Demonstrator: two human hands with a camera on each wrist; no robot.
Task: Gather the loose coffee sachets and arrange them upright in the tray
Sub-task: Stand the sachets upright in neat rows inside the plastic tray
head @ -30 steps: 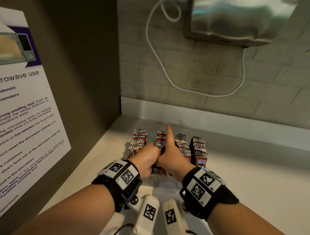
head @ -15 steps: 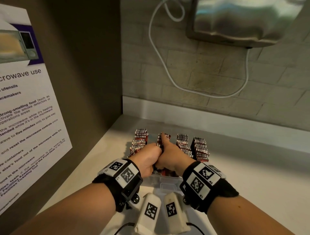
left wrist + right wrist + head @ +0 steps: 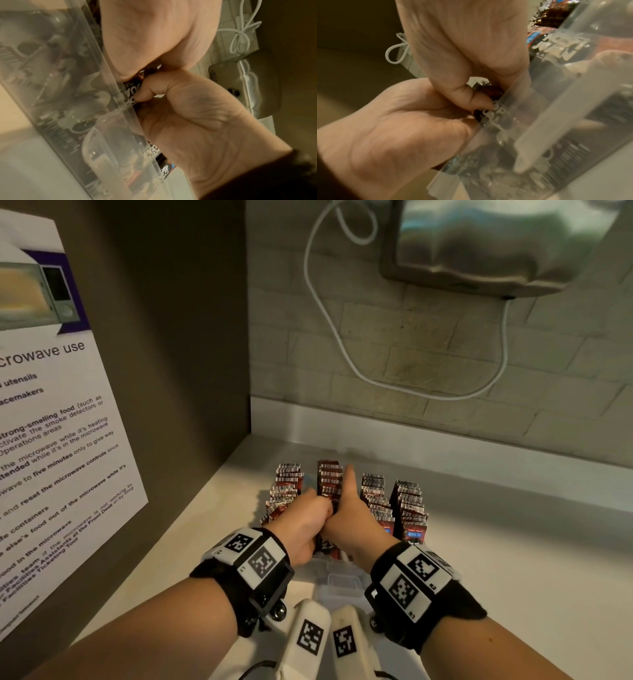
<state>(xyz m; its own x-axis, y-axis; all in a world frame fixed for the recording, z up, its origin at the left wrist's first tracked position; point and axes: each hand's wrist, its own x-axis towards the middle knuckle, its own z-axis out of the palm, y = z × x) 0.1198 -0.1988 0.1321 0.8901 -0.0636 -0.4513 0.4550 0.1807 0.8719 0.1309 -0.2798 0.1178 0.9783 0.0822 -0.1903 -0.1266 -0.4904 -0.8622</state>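
Clear tray (image 3: 342, 580) holds 4 upright sachet rows (image 3: 373, 494).

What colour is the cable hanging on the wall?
White; the cable shows best in the head view.

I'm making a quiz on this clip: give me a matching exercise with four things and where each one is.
Things:
1. poster
2. cable
3. tray
4. sachets

Places:
A. looped on the brick wall
B. on the left side panel
C. upright in rows in the tray
D. on the counter, between the wrists

Pairs: 1-B, 2-A, 3-D, 4-C
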